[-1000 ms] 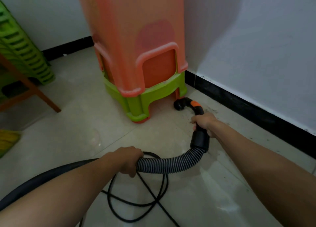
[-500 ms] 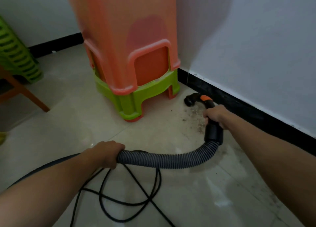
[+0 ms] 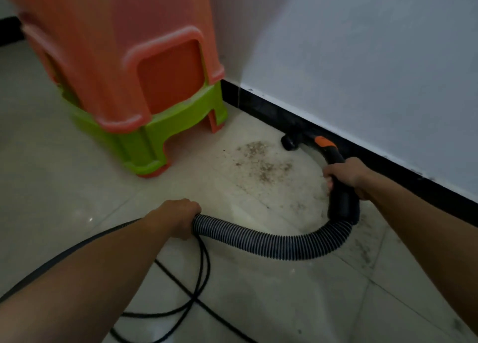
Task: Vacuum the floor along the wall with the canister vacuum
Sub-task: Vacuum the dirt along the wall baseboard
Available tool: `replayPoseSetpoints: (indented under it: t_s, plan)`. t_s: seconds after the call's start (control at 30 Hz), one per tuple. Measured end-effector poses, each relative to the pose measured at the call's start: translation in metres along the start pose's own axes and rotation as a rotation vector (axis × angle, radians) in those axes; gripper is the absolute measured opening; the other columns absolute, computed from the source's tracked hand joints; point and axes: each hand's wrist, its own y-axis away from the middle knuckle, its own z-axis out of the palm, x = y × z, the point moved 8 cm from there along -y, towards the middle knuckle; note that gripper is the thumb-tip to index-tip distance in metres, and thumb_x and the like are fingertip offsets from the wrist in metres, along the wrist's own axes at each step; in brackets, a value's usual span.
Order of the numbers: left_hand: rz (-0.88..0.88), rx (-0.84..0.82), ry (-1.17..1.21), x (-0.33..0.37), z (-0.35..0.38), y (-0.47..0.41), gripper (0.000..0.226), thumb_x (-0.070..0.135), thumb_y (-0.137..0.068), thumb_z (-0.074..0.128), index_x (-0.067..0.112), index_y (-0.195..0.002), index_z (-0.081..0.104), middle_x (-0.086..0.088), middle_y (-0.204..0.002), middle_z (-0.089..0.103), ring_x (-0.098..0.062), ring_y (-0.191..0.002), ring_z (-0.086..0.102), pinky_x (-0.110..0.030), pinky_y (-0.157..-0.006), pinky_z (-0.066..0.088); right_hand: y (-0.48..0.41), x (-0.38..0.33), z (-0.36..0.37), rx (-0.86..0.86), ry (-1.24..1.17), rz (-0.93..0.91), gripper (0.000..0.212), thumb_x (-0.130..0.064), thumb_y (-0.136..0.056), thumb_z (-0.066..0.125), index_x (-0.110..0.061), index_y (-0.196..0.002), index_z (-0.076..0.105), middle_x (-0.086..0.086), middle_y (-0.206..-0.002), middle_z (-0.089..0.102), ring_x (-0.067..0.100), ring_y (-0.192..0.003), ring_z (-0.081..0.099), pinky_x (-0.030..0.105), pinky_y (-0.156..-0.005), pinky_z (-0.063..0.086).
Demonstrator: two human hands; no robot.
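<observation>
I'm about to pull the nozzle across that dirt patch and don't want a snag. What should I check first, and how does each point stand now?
1. Right hand grips the handle: ok.
2. Left hand holds the hose: ok.
3. Nozzle low at the baseboard: ok.
4. Dirt patch picked up: not ok; it lies between the nozzle and the stacked stools.
5. Power cord away from the patch: ok; it loops on the floor near the left hand.
6. Suction running: cannot tell.
</observation>
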Motion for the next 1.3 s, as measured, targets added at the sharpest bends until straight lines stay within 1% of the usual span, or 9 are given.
replayPoseSetpoints:
  t_s: [0.17,0.4,0.57,0.73,0.87,0.93,1.1,1.2,1.3]
  plan:
    - [0.105,0.058,-0.095,0.045,-0.012,-0.027,0.030,0.023,-0.076,0.068,0.024,-0.106,0.060,-0.003,-0.104,0.062,-0.022,-0.093,0.063,-0.029,-0.067,0.044,0.013,0.018,-0.017,-0.038,0.047,0.006,0.013,0.002,-0.076,0.065,0.002,-0.086,0.056,0.010,-0.048,0.059,0.021,-0.038,0.056,0.032,-0.048,0.053]
    - [-0.004,0.085,-0.063,-0.018,-0.011,0.014,0.023,0.025,-0.076,0.065,0.028,-0.096,0.053,-0.001,-0.104,0.060,-0.020,-0.094,0.061,-0.029,-0.069,0.040,0.012,-0.020,0.039,-0.044,0.040,-0.051,0.025,0.000,-0.080,0.064,0.000,-0.101,0.051,0.009,-0.047,0.058,0.018,-0.034,0.053,0.030,-0.044,0.051]
    - [-0.055,0.131,-0.097,-0.027,-0.021,0.038,0.023,0.020,-0.076,0.064,0.029,-0.087,0.046,0.003,-0.087,0.051,-0.017,-0.077,0.051,-0.029,-0.067,0.039,0.015,-0.024,0.052,-0.068,0.035,-0.050,0.024,-0.003,-0.083,0.064,0.001,-0.102,0.052,0.007,-0.043,0.058,0.016,-0.032,0.052,0.025,-0.040,0.049]
    - [-0.027,0.119,-0.193,-0.003,-0.030,0.045,0.024,0.021,-0.077,0.065,0.026,-0.096,0.051,-0.001,-0.099,0.058,-0.021,-0.091,0.061,-0.030,-0.068,0.039,0.013,-0.005,0.045,-0.026,0.034,-0.066,0.034,-0.003,-0.079,0.066,0.003,-0.110,0.052,0.018,-0.071,0.063,0.022,-0.044,0.056,0.031,-0.048,0.052]
    - [-0.044,0.093,-0.180,-0.009,-0.023,0.061,0.023,0.021,-0.079,0.062,0.025,-0.100,0.054,-0.002,-0.104,0.060,-0.021,-0.093,0.061,-0.028,-0.069,0.039,0.016,-0.028,0.058,-0.071,0.083,-0.115,0.035,-0.003,-0.080,0.066,0.005,-0.111,0.053,0.019,-0.077,0.063,0.024,-0.049,0.057,0.034,-0.055,0.053]
    - [-0.058,0.060,-0.155,-0.016,-0.018,0.069,0.023,0.020,-0.077,0.063,0.026,-0.098,0.054,-0.001,-0.100,0.059,-0.020,-0.090,0.060,-0.028,-0.068,0.040,0.018,-0.039,0.070,-0.110,0.110,-0.133,0.034,-0.003,-0.079,0.066,0.005,-0.109,0.053,0.018,-0.075,0.064,0.024,-0.050,0.057,0.034,-0.056,0.053]
    - [-0.073,0.013,-0.155,-0.022,-0.007,0.084,0.030,0.018,-0.072,0.069,0.026,-0.098,0.056,0.001,-0.092,0.055,-0.020,-0.087,0.060,-0.028,-0.067,0.041,0.028,-0.048,0.096,-0.111,0.226,-0.193,0.025,-0.009,-0.080,0.068,0.001,-0.099,0.056,0.008,-0.050,0.063,0.016,-0.034,0.055,0.021,-0.039,0.044]
    - [-0.071,0.021,-0.159,-0.023,-0.001,0.087,0.030,0.020,-0.073,0.069,0.024,-0.099,0.055,0.003,-0.087,0.048,-0.017,-0.079,0.054,-0.028,-0.066,0.040,0.027,-0.042,0.094,-0.040,0.260,-0.201,0.034,-0.018,-0.083,0.071,-0.005,-0.108,0.051,0.011,-0.071,0.066,0.018,-0.047,0.059,0.021,-0.041,0.042]
    - [-0.049,0.015,-0.154,-0.023,0.004,0.087,0.028,0.019,-0.072,0.070,0.025,-0.091,0.050,0.006,-0.079,0.043,-0.015,-0.074,0.048,-0.028,-0.064,0.039,0.031,-0.049,0.108,-0.126,0.308,-0.221,0.037,-0.017,-0.081,0.071,-0.002,-0.110,0.053,0.013,-0.072,0.068,0.021,-0.050,0.061,0.025,-0.047,0.048]
